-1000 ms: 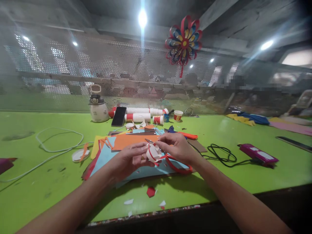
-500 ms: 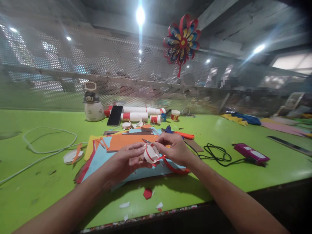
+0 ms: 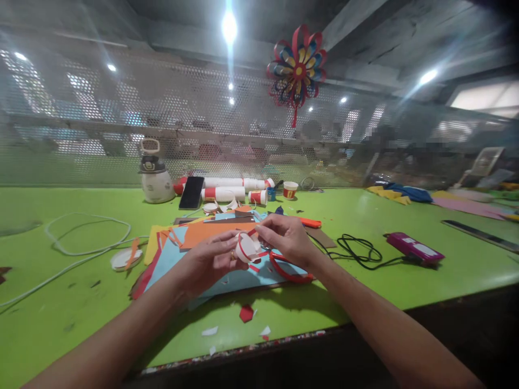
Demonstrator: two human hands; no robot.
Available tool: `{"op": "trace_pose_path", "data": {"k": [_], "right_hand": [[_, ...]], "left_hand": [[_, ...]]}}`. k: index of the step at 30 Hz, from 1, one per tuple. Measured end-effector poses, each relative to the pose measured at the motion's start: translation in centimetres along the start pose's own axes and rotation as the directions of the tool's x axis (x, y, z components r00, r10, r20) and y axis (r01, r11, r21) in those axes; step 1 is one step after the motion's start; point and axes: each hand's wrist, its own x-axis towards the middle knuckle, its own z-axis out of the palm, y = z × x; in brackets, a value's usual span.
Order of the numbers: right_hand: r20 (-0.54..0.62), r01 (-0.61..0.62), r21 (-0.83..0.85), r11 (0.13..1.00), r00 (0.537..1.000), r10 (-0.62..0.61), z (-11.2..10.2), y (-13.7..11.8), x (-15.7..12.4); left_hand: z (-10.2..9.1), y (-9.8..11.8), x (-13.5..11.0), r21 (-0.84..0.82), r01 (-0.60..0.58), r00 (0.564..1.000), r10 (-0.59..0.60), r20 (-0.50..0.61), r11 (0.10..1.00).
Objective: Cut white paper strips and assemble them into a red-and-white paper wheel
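Note:
My left hand (image 3: 213, 253) is closed around a small white paper cup piece (image 3: 246, 246) with a thin red band along its rim. The piece is tilted, its opening partly hidden by fingers. At its upper right edge my right hand (image 3: 286, 237) pinches a narrow red paper strip (image 3: 252, 231) between thumb and fingers. Red-handled scissors (image 3: 294, 278) are just below the right hand, their blades mostly hidden. I cannot tell whether that hand touches them. Under both hands are sheets of light blue paper (image 3: 239, 283) and orange paper (image 3: 203, 235).
Paper cups (image 3: 225, 194), a phone (image 3: 191, 193) and a white bottle (image 3: 157, 183) stand along the back. A purple device (image 3: 413, 248) with black cable lies right. A lid (image 3: 126, 259) and a white cable (image 3: 81, 253) lie left. Paper scraps (image 3: 246, 313) dot the front edge.
My right hand has shifted slightly left and up along the cup piece's edge. The cup piece has tilted a little, and more of the scissors' handles shows. The view has shifted slightly.

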Motion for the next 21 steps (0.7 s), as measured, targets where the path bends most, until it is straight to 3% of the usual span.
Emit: {"op": "trace_pose_path", "data": {"k": [11, 21], "right_hand": [[0.012, -0.033, 0.04, 0.999, 0.999, 0.032, 0.35, -0.19, 0.33], [0.024, 0.035, -0.105, 0.994, 0.999, -0.032, 0.27, 0.14, 0.28]], "left_hand": [[-0.52, -0.19, 0.12, -0.006, -0.019, 0.998, 0.019, 0.057, 1.0], [-0.42, -0.17, 0.14, 0.02, 0.027, 1.0, -0.027, -0.006, 0.999]]}}
